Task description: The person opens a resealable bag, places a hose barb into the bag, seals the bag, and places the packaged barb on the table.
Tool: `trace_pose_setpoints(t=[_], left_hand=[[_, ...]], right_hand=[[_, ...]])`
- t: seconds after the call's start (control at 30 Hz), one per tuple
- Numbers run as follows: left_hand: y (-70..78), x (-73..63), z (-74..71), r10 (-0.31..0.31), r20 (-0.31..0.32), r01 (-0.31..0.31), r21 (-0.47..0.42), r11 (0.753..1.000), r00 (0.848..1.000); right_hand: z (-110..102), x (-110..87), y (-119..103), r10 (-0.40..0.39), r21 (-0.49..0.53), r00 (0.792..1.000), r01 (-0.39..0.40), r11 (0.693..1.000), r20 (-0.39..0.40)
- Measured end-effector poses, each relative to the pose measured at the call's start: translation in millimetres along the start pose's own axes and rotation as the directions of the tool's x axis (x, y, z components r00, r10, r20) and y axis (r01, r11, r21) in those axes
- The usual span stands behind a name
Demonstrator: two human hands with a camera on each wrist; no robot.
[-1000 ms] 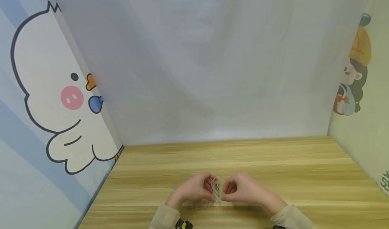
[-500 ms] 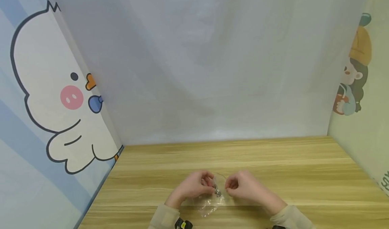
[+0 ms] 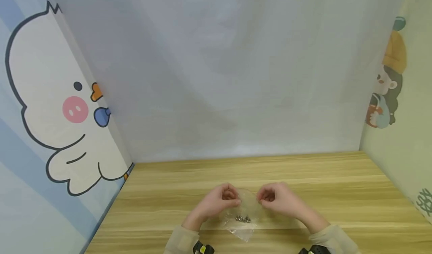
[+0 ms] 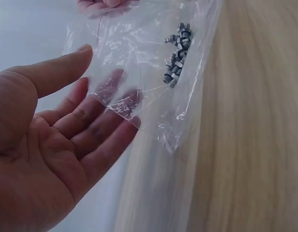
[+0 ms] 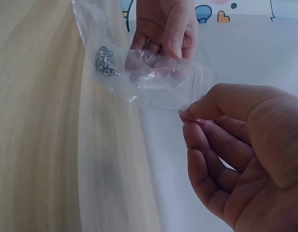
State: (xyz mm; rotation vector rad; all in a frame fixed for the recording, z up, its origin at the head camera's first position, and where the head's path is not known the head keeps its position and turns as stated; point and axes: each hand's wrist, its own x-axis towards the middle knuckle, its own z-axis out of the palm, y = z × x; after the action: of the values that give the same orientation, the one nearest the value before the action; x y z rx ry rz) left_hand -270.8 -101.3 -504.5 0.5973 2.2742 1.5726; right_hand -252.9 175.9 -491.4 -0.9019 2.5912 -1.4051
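Note:
A clear plastic bag (image 3: 237, 231) spreads between the two hands over the table, its lower end hanging toward the person. Inside it, several small metal threaded pieces with hexagonal sections (image 4: 178, 55) lie clustered. My right hand (image 5: 245, 140) pinches the bag's edge between thumb and index finger, the other fingers curled below. My left hand (image 4: 67, 116) has its fingers loosely extended behind the film, which overlaps their tips. The left thumb stands apart from those fingers, its tip at the bag's edge.
A wood-grain table (image 3: 168, 179) lies beneath both hands. Behind it hangs a pale cloth backdrop (image 3: 216, 78). Printed panels stand at the sides, with a white cartoon bird (image 3: 44, 78) on the left and a cartoon figure (image 3: 388, 93) on the right.
Both hands have drawn apart and slightly away from the person. The bag, bunched between them earlier, now spreads flatter, with the metal pieces visible in its lower part. The head view has shifted slightly.

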Motion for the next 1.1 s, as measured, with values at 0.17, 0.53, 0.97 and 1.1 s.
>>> trace_pose_setpoints(t=[0.17, 0.53, 0.97, 1.1], left_hand=[[2.3, 6.7, 1.8, 0.008, -0.011, -0.008, -0.062, 0.998, 1.000], [9.5, 9.1, 3.7, 0.042, -0.079, -0.051, -0.111, 0.992, 0.996], [38.3, 4.0, -1.7, 0.167, -0.156, -0.189, -0.145, 0.971, 0.974], [49.8, 2.3, -1.8, 0.187, -0.195, -0.219, -0.157, 0.963, 0.963]], right_hand=[[-6.4, -1.1, 4.6, 0.011, -0.011, 0.999, -0.012, 1.000, -0.046], [-14.8, -3.0, -1.0, 0.064, 0.042, 0.990, -0.059, 0.997, -0.124], [-29.9, -6.1, -24.5, 0.168, 0.201, 0.960, -0.123, 0.972, -0.223], [-32.8, -4.5, -31.2, 0.175, 0.206, 0.951, -0.123, 0.971, -0.257]])
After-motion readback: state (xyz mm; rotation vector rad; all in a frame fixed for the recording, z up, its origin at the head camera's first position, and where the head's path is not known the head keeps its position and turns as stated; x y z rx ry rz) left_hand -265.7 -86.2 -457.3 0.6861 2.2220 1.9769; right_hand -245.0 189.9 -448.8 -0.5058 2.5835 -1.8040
